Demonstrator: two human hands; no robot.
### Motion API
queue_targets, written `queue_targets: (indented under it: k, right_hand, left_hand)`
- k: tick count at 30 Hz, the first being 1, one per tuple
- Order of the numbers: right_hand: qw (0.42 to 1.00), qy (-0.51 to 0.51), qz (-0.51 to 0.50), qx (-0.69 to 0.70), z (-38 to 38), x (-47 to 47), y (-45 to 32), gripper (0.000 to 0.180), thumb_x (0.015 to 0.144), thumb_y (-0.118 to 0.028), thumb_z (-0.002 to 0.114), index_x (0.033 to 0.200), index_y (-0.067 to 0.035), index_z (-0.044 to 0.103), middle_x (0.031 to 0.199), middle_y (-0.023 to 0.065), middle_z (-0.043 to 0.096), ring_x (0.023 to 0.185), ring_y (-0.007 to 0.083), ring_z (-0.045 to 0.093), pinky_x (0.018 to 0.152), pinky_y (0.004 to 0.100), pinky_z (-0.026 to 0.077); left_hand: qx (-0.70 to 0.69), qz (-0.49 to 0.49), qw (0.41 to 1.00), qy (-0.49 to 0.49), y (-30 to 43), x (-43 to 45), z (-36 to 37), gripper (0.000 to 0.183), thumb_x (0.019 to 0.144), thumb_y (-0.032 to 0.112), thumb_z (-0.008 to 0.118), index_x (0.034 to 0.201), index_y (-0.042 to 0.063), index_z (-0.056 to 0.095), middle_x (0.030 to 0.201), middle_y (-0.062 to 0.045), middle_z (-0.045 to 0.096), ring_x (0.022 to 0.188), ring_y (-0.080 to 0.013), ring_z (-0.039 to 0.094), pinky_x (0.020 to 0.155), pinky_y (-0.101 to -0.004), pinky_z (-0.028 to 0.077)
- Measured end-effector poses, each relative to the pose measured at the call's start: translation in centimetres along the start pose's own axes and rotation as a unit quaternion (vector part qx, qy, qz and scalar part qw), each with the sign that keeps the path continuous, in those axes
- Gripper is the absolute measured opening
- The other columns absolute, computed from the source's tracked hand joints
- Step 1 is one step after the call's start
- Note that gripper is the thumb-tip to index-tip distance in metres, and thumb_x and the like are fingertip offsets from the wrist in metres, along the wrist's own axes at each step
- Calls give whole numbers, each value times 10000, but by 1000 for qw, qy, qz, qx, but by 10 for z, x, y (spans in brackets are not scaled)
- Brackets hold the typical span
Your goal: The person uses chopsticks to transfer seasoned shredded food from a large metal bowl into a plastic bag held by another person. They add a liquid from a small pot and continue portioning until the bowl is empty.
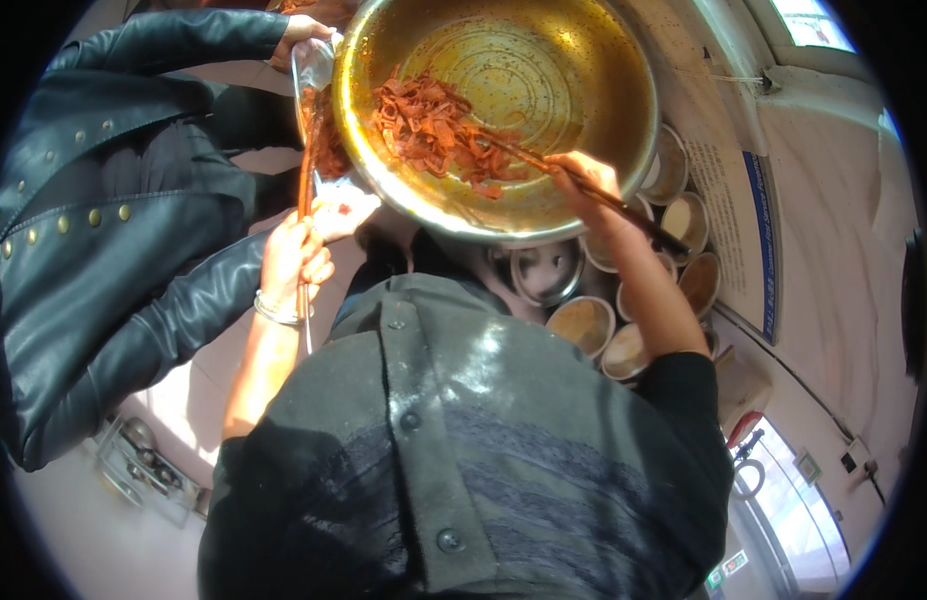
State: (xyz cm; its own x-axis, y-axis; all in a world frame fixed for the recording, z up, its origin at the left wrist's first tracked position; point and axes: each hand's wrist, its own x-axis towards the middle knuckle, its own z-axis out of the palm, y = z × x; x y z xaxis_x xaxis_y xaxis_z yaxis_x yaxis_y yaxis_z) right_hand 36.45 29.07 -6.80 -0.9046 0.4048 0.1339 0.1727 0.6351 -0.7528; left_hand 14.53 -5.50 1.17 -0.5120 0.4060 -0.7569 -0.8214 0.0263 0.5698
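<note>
A large metal basin [501,225] with oily yellow walls is in front of me. Reddish sauced strips of food [426,124] lie heaped on its left side. My right hand [587,184], over the basin's near right rim, grips dark wooden chopsticks [527,156] whose tips reach the strips. Left of the basin, my left hand [292,259] is closed around reddish-brown chopsticks [306,184] pointing away from me, towards a clear plastic bag [313,64]. Similar red food [330,146] shows inside the bag. A co-worker's hand [302,34] holds the bag's far edge; their other hand [347,214] is beside my left hand.
The co-worker in a black leather jacket [133,262] stands close on my left. Several round metal containers [583,326] stand below the basin at right. A wall board [733,225] bearing writing is on the right. A metal rack [144,465] with pots is at lower left.
</note>
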Motion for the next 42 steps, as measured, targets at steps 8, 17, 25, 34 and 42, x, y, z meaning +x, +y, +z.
queue_targets:
  k: [8,17,25,34,42]
  right_hand:
    - [994,33,-67,-80,53,1,-31,54,758,-27,621,801,-39,591,692,132,555,614,323,579,541,374,482]
    - [950,66,89,291,21,21,9,167,919,-73,548,1045,1,630,800,36,640,594,73,565,526,199,452]
    - [877,88,189,433,89,77,74,282,924,-251,582,1051,-2,622,848,105,665,608,146,614,525,250,480]
    - [772,130,259,566,133,103,94,266,917,-245,584,988,7,628,790,129,666,572,189,603,525,280,466]
    - [770,113,211,592,125,107,71,223,926,-206,564,970,5,623,782,136,661,577,203,608,524,290,481]
  left_hand:
    - [-1,1,1000,-2,-1,2,-5,216,980,132,383,1120,48,526,498,44,317,336,-63,259,356,-219,258]
    - [-2,6,1000,-9,3,2,-7,215,978,130,387,1129,46,515,508,47,322,339,-57,269,352,-216,276]
    - [-26,16,1000,-5,-4,7,-10,231,983,127,367,1147,47,510,526,39,342,336,-60,284,352,-216,297]
    - [-60,30,997,-28,-6,13,-13,240,985,123,356,1156,44,506,530,32,355,337,-66,308,349,-216,324]
    - [-91,48,995,-15,-6,14,-7,249,987,141,358,1163,45,505,547,23,359,351,-68,309,359,-202,321]
